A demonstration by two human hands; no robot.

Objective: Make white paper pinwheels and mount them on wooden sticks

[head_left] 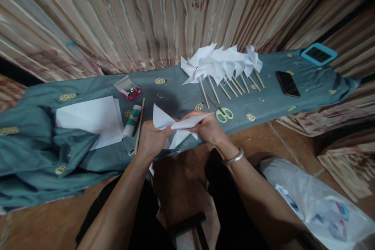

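Between my two hands is a white paper pinwheel [183, 128], its blades partly folded and standing up above the table's front edge. My left hand [155, 134] grips its left side near the middle, fingers closed. From the right, my right hand [208, 127] pinches another blade; a silver bangle circles that wrist. A wooden stick [140, 125] and a green-and-white glue stick [133, 121] lie just left of my left hand. Close to my right hand rest scissors [224, 114] with light green handles.
Several finished paper pinwheels [222, 62] on sticks lie in a row at the back. Left are a stack of white paper [90, 119] and a red box of small metal pins [130, 90]. Right are a phone [287, 83] and a blue-framed device [319, 54]. A plastic bag [316, 203] sits on the floor.
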